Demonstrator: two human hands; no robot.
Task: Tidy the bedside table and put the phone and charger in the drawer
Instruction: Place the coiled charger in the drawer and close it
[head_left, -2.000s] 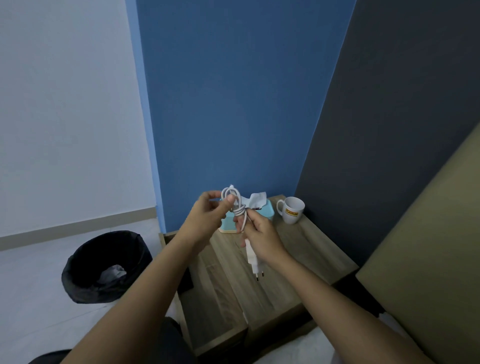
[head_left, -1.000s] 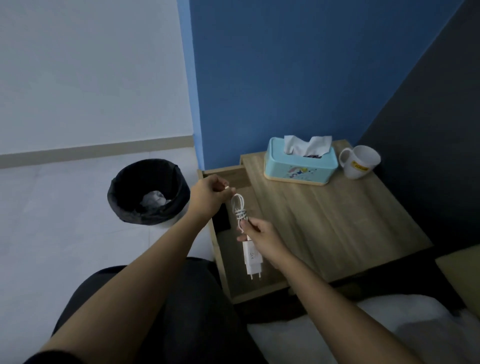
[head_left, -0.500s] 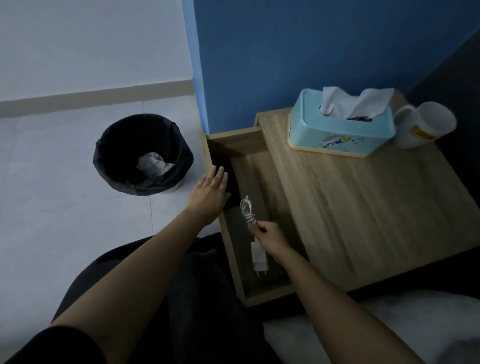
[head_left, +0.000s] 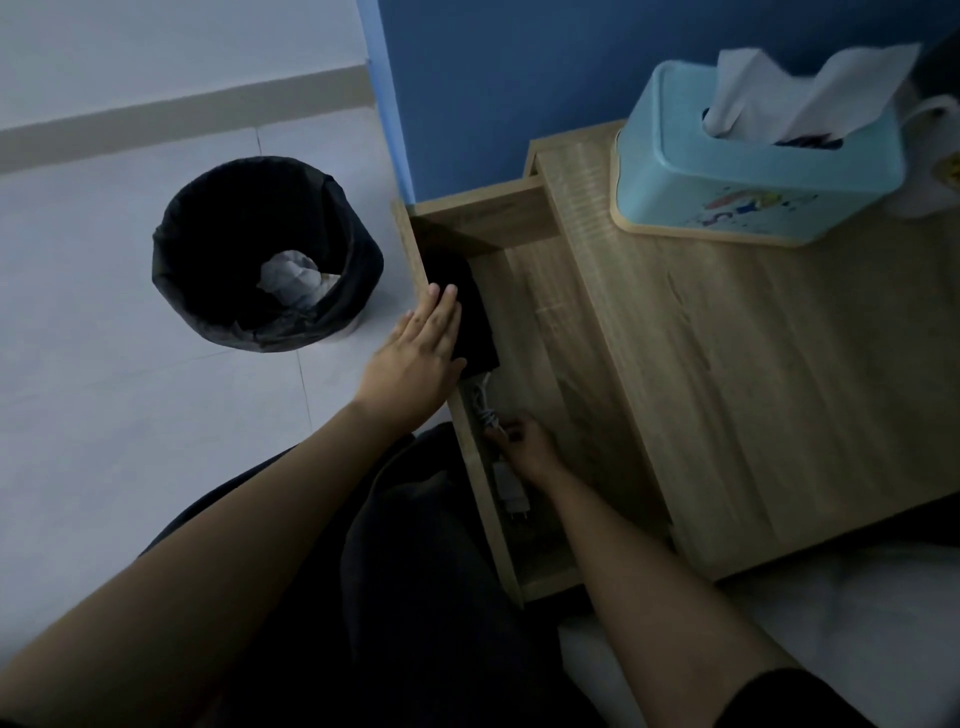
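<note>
The right hand (head_left: 522, 441) pinches the coiled charger (head_left: 501, 457) low inside the open drawer (head_left: 540, 322), beside the dark phone (head_left: 475, 317). The left hand (head_left: 421, 353) rests flat, fingers released, on the drawer front. Best let go only once the charger lies flat.

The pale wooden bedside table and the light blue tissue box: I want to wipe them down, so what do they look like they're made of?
The pale wooden bedside table looks like laminate or veneered board: even printed-looking grain, matte, square edges; solid wood can't be excluded. The light blue tissue box looks like smooth moulded plastic with rounded corners and a soft sheen, on a tan base rim, perhaps bamboo or wood.
</note>
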